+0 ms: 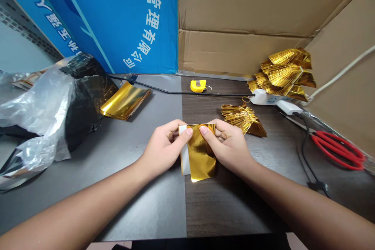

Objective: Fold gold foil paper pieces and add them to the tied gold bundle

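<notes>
Two forearms (90, 199) are extended from the near side; between the left hand (165, 142) and right hand (231, 144), about equally close, the gold foil (202, 158) is held, its far corners pinched under both thumbs (208, 134), its long axis pointed far to near.

Gold foil sheet (202, 154) over half-grey, half-brown-woodgrain counter (146, 207); beyond the sheet, yellow tape measure (197, 86) and blue, white-lettered panel (123, 19)
</notes>
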Action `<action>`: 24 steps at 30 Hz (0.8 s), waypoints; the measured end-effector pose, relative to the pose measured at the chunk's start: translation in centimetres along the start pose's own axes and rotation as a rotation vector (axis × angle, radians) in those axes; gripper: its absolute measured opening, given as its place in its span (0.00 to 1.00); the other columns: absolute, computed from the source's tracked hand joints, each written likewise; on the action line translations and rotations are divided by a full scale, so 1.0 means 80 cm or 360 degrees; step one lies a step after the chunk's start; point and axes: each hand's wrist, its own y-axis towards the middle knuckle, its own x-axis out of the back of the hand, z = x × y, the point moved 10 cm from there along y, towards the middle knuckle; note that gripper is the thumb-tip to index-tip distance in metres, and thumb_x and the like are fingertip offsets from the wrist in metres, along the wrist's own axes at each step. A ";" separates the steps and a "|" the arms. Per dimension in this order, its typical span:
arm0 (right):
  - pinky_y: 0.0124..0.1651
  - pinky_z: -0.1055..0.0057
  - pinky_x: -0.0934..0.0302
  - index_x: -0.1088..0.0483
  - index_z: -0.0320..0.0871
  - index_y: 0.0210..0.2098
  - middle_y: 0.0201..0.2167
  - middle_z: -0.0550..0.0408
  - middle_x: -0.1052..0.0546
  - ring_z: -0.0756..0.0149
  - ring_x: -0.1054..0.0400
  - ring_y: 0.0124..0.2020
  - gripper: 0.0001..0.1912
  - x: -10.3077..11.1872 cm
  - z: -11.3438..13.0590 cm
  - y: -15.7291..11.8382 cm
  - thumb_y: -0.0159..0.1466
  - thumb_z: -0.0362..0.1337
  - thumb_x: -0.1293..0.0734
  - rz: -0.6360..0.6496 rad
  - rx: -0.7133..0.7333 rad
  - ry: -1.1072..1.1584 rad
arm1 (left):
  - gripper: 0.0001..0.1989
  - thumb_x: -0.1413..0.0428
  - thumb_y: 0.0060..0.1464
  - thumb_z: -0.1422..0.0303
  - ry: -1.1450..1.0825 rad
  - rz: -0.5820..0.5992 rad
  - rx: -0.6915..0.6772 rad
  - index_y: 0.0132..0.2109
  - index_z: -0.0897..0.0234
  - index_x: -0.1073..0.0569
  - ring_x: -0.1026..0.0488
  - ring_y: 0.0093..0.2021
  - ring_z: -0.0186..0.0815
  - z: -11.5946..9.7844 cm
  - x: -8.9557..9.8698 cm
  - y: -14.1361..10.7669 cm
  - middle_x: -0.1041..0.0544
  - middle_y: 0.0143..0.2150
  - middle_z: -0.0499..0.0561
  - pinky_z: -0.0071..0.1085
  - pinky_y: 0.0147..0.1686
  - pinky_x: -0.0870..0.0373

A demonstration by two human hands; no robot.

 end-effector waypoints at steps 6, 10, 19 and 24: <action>0.22 0.72 0.51 0.34 0.44 0.30 0.19 0.60 0.36 0.73 0.46 0.20 0.23 -0.001 0.003 0.000 0.64 0.57 0.33 0.0001 0.0025 -0.0031 | 0.15 0.42 0.60 0.58 0.0015 -0.0010 -0.0012 0.34 0.67 0.28 0.31 0.28 0.28 0.000 0.001 0.000 0.27 0.28 0.47 0.22 0.28 0.32; 0.22 0.72 0.50 0.33 0.44 0.30 0.19 0.60 0.36 0.72 0.45 0.21 0.23 0.000 0.002 0.000 0.64 0.57 0.33 0.0002 0.0032 -0.0035 | 0.15 0.42 0.59 0.59 0.0030 -0.0019 0.0001 0.34 0.67 0.28 0.31 0.28 0.28 0.001 0.000 0.000 0.27 0.28 0.47 0.22 0.28 0.32; 0.22 0.73 0.49 0.34 0.44 0.30 0.20 0.60 0.36 0.72 0.45 0.21 0.24 0.000 0.001 0.000 0.65 0.59 0.33 0.0021 0.0032 -0.0097 | 0.15 0.42 0.60 0.57 0.0071 -0.0040 -0.0013 0.33 0.66 0.26 0.29 0.29 0.29 0.001 0.003 0.000 0.25 0.28 0.48 0.23 0.29 0.31; 0.22 0.73 0.49 0.33 0.43 0.30 0.19 0.60 0.36 0.73 0.45 0.20 0.23 -0.001 -0.001 0.000 0.65 0.58 0.34 0.0032 0.0034 -0.0113 | 0.16 0.41 0.60 0.57 0.0031 -0.0021 -0.0013 0.34 0.67 0.26 0.30 0.28 0.28 0.001 0.002 0.000 0.25 0.27 0.48 0.22 0.28 0.32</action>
